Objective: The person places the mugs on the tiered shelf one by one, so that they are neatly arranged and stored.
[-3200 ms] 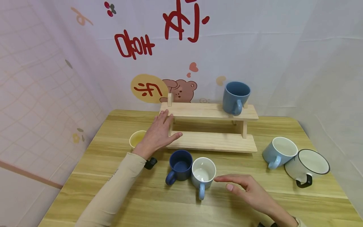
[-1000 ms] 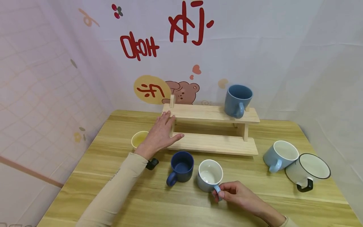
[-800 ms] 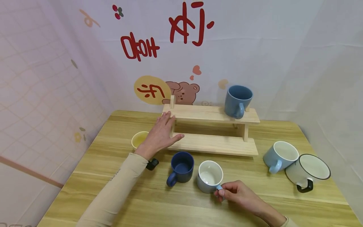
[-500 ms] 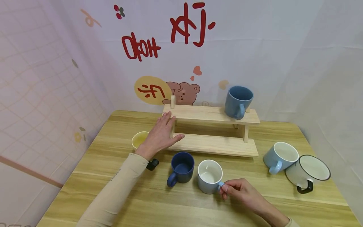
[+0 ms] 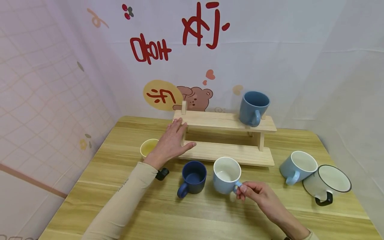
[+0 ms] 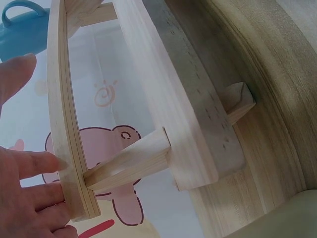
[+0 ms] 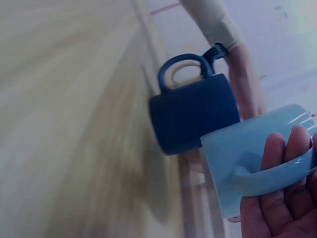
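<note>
A round yellow cup (image 5: 146, 147) was partly hidden behind the left hand (image 5: 169, 143), which lay spread on one end of a pale wooden two-tier shelf (image 5: 216, 120), while the right hand (image 5: 258, 196) pinched the handle (image 7: 253, 182) of a glossy light-blue, white-lined mug (image 5: 223, 185) above the wooden table (image 5: 186, 221).

Yellowish wood-grain table (image 5: 168, 220) with rounded far corners. Behind the table, a white, lightly creased wall covering (image 5: 279, 66) carries large red characters (image 5: 199, 25) and a brown cartoon bear (image 5: 196, 100). Left of the table, a pale wall printed with a faint beige grid (image 5: 36, 83).
</note>
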{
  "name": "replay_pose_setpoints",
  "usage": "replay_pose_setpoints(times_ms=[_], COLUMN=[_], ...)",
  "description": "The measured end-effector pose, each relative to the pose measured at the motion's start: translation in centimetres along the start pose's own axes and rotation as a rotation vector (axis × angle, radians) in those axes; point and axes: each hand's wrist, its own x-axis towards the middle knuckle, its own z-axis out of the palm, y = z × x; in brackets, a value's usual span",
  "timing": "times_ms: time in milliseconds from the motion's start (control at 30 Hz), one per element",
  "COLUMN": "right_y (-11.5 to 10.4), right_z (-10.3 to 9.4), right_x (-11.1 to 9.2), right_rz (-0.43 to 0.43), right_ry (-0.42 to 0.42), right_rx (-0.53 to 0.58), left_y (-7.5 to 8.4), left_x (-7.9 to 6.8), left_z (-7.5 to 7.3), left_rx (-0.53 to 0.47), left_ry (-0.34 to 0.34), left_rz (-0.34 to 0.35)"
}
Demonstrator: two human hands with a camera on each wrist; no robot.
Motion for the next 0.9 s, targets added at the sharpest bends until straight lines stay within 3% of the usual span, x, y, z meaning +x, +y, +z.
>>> replay_pose_setpoints(times_ms=[900], right_y=[-3.9], right_z=[0.1], right_x=[3.0], right_rz=[-0.116], right_ry=[0.171], right_rx=[0.067], left_y=[0.1], left_x=[-0.1], left_z=[0.0], left_rx=[0.0], left_ry=[0.01], left_rz=[0.001])
